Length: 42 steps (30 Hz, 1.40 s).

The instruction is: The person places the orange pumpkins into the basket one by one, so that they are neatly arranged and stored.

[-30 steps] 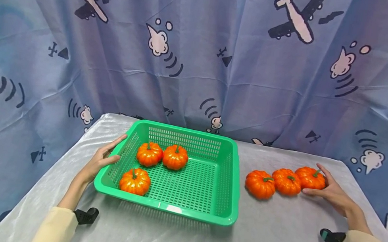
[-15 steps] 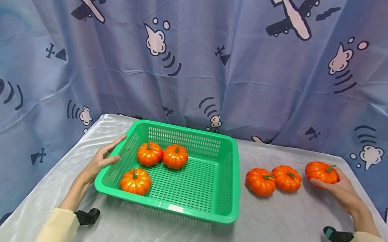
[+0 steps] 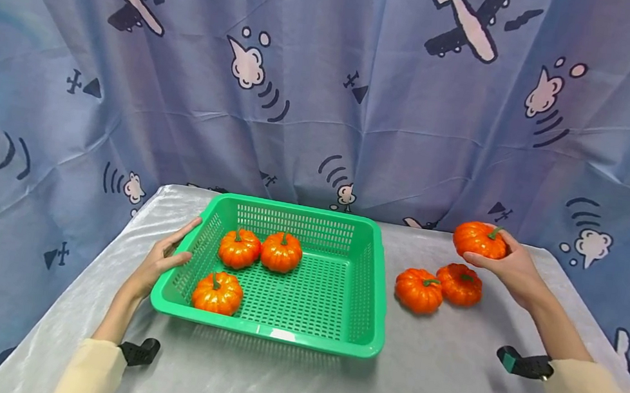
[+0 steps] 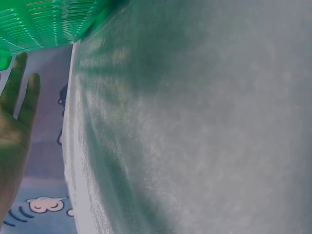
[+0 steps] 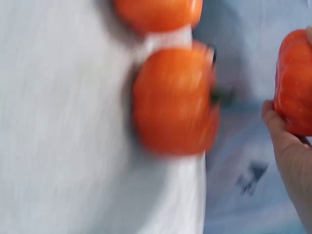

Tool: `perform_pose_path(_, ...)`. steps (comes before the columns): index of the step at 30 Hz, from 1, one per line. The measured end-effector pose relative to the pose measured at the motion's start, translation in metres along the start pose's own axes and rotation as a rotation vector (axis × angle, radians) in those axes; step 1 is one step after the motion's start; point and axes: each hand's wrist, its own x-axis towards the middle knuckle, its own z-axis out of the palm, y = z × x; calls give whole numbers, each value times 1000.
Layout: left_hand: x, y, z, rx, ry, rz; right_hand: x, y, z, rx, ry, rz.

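In the head view my right hand (image 3: 519, 271) grips a small orange pumpkin (image 3: 476, 239) with a green stem, raised above the table. The right wrist view shows the thumb against the ribbed side of this pumpkin (image 5: 295, 83). Below it on the table lie two more pumpkins, a nearer one (image 3: 418, 291) and one beside it (image 3: 459, 285). My left hand (image 3: 154, 262) rests at the left rim of a green plastic basket (image 3: 304, 343), fingers straight. Inside the basket sit three pumpkins, two together at the back (image 3: 282, 252) and one (image 3: 217, 294) at the front left.
A pale, shiny cloth covers the table (image 3: 434, 379). Behind it hangs a blue curtain (image 3: 316, 80) printed with planes and clouds. The basket's right wall stands between its inside and the two loose pumpkins.
My right hand has taken hold of the rightmost pumpkin, drawn it to the right, then lifted it up and leftward over the others. The left hand stays at the basket rim.
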Motion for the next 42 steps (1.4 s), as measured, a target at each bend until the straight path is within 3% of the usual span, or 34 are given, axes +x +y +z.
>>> perform_pose_path(7,0,2,1,5,2,-8,1,-55,34,75,-75,-53)
perform_pose_path(13,0,1,1,14,11,-2,5,-87,62,169,-127,-112)
perform_pose_path(31,0,-2,2,-12,18,-19,11,-139,154,243,-258,-169)
perform_pose_path(42,0,-3,1,-26,20,-18,18,-187,190,277,-375,-265)
